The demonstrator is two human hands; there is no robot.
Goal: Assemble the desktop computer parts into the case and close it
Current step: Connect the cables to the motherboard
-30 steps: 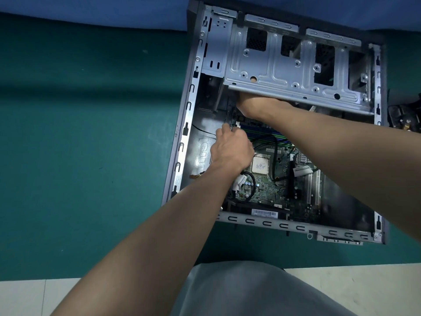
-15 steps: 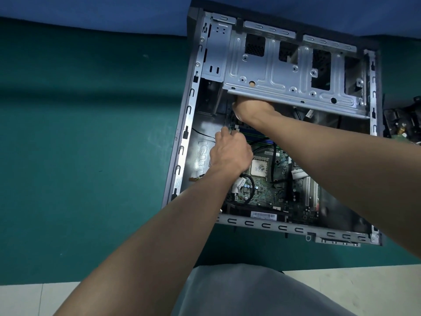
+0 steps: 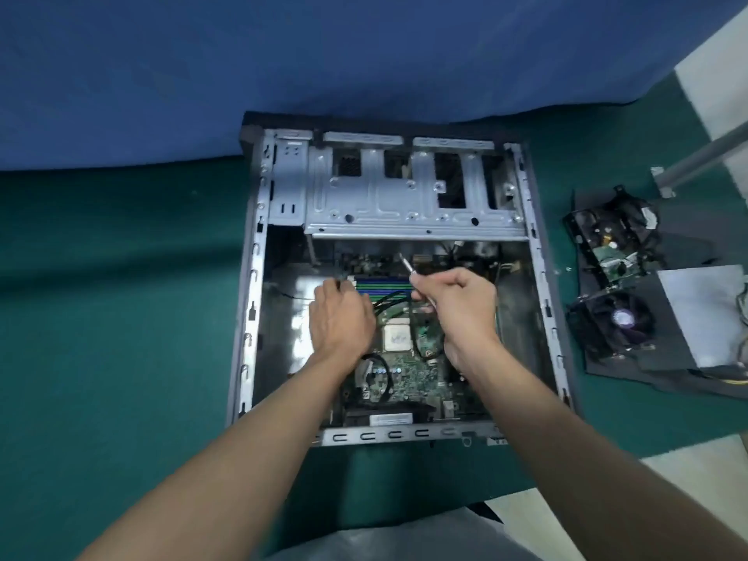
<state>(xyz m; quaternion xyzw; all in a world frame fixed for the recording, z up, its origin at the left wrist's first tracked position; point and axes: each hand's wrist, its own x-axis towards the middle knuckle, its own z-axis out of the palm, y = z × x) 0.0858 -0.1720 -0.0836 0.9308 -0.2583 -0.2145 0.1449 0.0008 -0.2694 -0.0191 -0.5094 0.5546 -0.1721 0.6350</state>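
Worked in case on green mat, blue cloth behind. Gripped a thin tool, maybe a screwdriver, in right hand. Could not tell left hand's grip.

case open on top | drive cage roofs far end | cables cross motherboard

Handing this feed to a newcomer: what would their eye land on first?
The open computer case lies centre on the green mat, motherboard exposed. Over it, the right hand pinches a slim metal tool while the left hand rests by the memory slots. A loose fan sits to the right.
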